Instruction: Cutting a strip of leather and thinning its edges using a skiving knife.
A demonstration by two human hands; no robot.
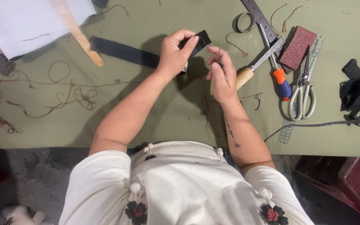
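Black strap piece [200,41] was pinched in the person's left hand [175,53], lifted clear of the green table [155,121] so its edge faced the right hand [221,75]. That hand's fingers were pinched together just beside it, apparently on a fine thread or needle, though I could not tell which. Scissors [303,93], a wooden-handled chisel [255,66] and a sanding block [297,46] lay within reach on the right.

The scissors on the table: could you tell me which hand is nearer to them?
Right. The right hand is raised mid-table, with a chisel and a screwdriver between it and the scissors. The left hand, pinching a black strip, lies farther away beyond it.
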